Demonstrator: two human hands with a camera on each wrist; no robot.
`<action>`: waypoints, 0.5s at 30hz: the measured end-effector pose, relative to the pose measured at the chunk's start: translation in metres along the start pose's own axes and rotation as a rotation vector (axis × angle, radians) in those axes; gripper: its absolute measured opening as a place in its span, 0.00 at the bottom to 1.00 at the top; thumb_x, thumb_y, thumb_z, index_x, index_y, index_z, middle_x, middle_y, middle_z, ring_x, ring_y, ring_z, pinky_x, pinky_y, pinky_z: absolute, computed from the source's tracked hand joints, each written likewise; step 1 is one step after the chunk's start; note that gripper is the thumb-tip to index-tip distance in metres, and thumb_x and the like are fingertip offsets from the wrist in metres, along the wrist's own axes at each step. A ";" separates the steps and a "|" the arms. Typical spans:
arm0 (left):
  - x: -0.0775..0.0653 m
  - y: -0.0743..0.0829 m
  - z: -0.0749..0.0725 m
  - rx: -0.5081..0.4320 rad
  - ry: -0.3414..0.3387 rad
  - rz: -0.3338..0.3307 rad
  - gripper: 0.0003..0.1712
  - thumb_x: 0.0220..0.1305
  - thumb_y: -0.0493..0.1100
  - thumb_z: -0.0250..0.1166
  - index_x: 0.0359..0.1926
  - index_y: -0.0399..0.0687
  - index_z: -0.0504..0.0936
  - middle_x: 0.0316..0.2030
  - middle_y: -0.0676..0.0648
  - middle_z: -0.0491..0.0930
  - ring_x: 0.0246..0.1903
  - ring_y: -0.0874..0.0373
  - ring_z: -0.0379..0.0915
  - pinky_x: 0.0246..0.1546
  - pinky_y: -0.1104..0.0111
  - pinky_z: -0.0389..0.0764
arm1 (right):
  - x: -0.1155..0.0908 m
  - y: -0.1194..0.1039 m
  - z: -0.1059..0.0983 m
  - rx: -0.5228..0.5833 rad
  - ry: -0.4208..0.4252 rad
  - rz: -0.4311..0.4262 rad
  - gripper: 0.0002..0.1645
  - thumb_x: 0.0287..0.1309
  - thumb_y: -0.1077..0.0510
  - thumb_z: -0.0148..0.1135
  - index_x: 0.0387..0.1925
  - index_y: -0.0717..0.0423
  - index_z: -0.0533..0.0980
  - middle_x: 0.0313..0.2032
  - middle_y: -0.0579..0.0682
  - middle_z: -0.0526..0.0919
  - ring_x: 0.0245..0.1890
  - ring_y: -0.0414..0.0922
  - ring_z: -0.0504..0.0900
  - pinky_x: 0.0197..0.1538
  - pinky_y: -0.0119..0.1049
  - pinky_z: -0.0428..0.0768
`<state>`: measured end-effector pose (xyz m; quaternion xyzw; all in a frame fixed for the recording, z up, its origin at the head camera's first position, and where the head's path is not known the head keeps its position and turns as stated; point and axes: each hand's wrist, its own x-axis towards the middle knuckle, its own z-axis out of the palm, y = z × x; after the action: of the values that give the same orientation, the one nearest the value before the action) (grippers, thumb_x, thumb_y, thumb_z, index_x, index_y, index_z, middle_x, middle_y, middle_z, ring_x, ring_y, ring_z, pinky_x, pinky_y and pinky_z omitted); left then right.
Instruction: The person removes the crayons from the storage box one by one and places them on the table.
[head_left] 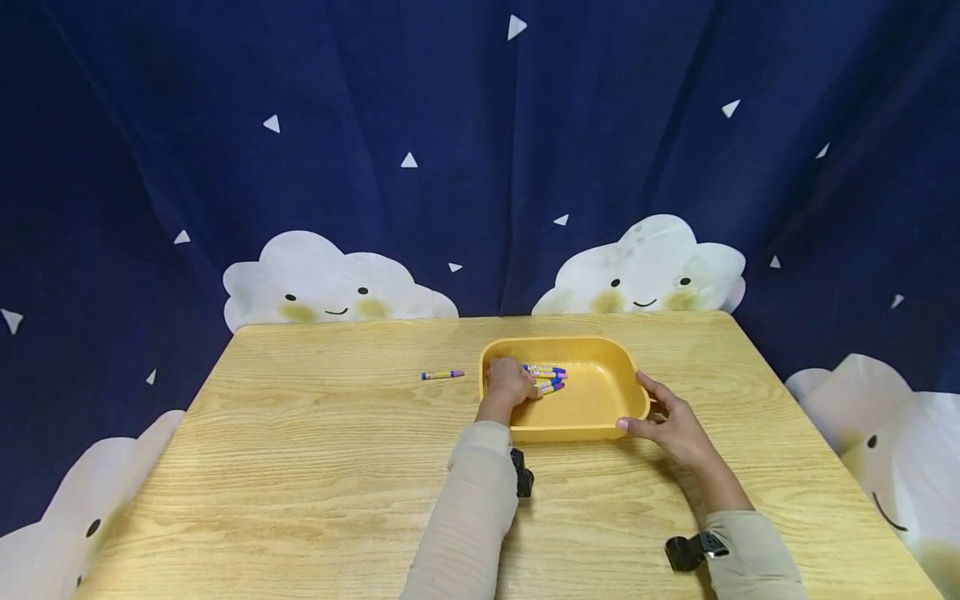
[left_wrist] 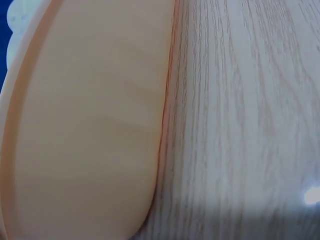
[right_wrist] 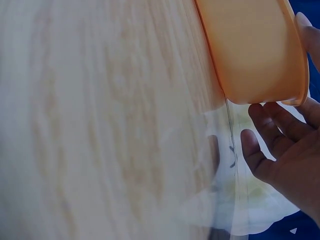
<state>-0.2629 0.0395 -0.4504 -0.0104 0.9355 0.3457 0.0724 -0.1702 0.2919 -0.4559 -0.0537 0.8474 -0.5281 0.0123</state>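
A yellow tray [head_left: 577, 432] stands on the wooden table, with several crayons [head_left: 551, 377] in yellow wrappers at its left end. My left hand [head_left: 510, 382] reaches down into that end, its fingers bent right at the crayons. Whether it grips any of them I cannot tell. My right hand [head_left: 675, 425] holds the tray's right end, the thumb at the near rim and the fingers on the end wall. In the right wrist view the fingertips touch the outside of the orange-looking tray [right_wrist: 255, 55]. The left wrist view shows only the tray's outer wall [left_wrist: 90, 120].
One more crayon [head_left: 442, 375] lies on the table [head_left: 315, 467] left of the tray. Behind the table hangs a dark blue curtain [head_left: 465, 100] with white triangles and smiling clouds. Black wrist devices [head_left: 693, 550] sit at both sleeves.
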 end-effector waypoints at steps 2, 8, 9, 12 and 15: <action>-0.001 0.000 0.000 0.001 0.001 -0.001 0.13 0.36 0.45 0.80 0.20 0.47 0.84 0.34 0.44 0.73 0.46 0.49 0.65 0.52 0.64 0.65 | 0.000 0.001 0.000 -0.004 -0.001 0.003 0.55 0.47 0.55 0.72 0.71 0.58 0.50 0.65 0.64 0.57 0.51 0.59 0.70 0.41 0.26 0.74; -0.001 0.000 0.002 0.033 -0.021 0.021 0.14 0.33 0.47 0.81 0.18 0.49 0.83 0.36 0.43 0.70 0.45 0.47 0.64 0.50 0.64 0.65 | 0.001 0.005 0.000 -0.004 0.001 0.005 0.56 0.46 0.53 0.73 0.71 0.57 0.51 0.64 0.63 0.58 0.51 0.59 0.71 0.41 0.27 0.75; -0.001 0.000 0.002 0.047 -0.026 0.026 0.15 0.33 0.47 0.81 0.17 0.49 0.82 0.35 0.43 0.70 0.45 0.47 0.63 0.50 0.64 0.65 | 0.002 0.006 0.000 -0.002 0.001 0.003 0.56 0.46 0.53 0.73 0.71 0.57 0.51 0.64 0.63 0.58 0.51 0.59 0.71 0.41 0.27 0.75; 0.000 0.001 0.002 0.120 -0.035 0.047 0.17 0.33 0.50 0.81 0.17 0.50 0.81 0.29 0.47 0.70 0.44 0.48 0.64 0.49 0.63 0.64 | 0.002 0.007 0.000 -0.002 -0.001 -0.001 0.56 0.47 0.53 0.73 0.71 0.57 0.51 0.64 0.63 0.58 0.51 0.59 0.70 0.42 0.27 0.74; 0.002 0.000 0.002 0.155 -0.036 0.060 0.16 0.35 0.53 0.80 0.20 0.51 0.83 0.25 0.52 0.73 0.43 0.51 0.66 0.51 0.63 0.63 | 0.002 0.006 0.000 0.001 -0.001 0.002 0.56 0.47 0.53 0.73 0.71 0.57 0.51 0.65 0.63 0.58 0.51 0.59 0.70 0.42 0.27 0.74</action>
<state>-0.2643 0.0411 -0.4519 0.0294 0.9578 0.2746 0.0795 -0.1730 0.2941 -0.4618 -0.0531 0.8473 -0.5283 0.0135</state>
